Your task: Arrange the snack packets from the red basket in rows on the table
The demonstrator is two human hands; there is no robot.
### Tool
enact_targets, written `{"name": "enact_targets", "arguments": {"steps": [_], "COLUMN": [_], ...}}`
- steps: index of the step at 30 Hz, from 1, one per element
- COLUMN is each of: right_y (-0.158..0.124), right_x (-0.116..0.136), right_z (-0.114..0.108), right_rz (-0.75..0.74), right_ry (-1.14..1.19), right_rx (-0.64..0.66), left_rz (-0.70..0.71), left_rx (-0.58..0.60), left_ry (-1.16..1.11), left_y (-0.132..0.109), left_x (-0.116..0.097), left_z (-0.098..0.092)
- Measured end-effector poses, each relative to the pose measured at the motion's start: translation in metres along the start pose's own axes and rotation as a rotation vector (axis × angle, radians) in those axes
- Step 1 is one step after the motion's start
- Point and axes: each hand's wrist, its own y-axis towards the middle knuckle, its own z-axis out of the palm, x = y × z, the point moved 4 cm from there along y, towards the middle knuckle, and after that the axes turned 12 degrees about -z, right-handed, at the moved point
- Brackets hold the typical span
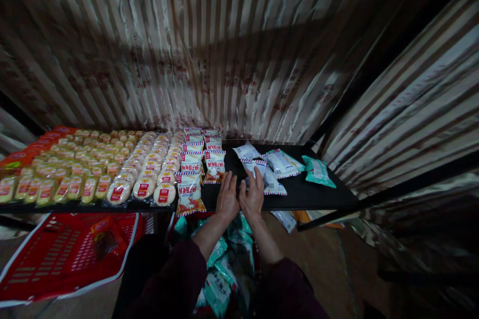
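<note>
Fingers [229, 180] of the left hand [227, 200] lie stretched and loose, flat on the black shelf [318, 194], gripping nothing. Nearest, both forearms come up out of dark sleeves [175, 274] over a heap of teal packets [220, 279], wrists close together, palms down. The right hand [252, 198] is likewise unclenched, its fingertips resting on a white snack packet [273, 184]. Just left of the left hand runs a column of red-and-blue-edged packets [190, 182]. Farther back lies a single teal packet [318, 170], then the striped curtain [224, 50].

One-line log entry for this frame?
left hand: open, on shelf | right hand: open, touching white packet | red basket: below shelf, left
</note>
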Motion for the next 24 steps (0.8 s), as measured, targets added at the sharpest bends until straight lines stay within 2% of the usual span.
{"name": "enact_targets", "arguments": {"steps": [3,6,11,14,19,24], "right_y": [-0.001,-0.001,-0.006,-0.008,-0.009,-0.015], "right_x": [-0.016,-0.030,-0.041,-0.040,-0.034,-0.027], "right_z": [-0.011,-0.013,-0.007,-0.005,-0.006,-0.009], "right_rz": [0.097,0.163,0.269,0.282,0.282,0.243], "right_ry": [-0.042,-0.015,0.015,0.010,0.010,0.029], "right_rx": [-0.017,0.016,0.086,0.110,0.164,0.106], "left_rz": [-0.100,-0.210,-0.286,-0.279,-0.301,-0.306], "left_rx": [0.075,0.117,0.239,0.273,0.219,0.209], "left_ry": [-0.165,-0.274,-0.263,-0.226,-0.218,-0.137], "left_y": [0.003,0.007,0.006,0.004,0.001,-0.008], "left_x": [-0.009,-0.012,-0.009,-0.007,-0.007,-0.007], "left_z": [0.018,0.034,0.048,0.046,0.031,0.018]}}
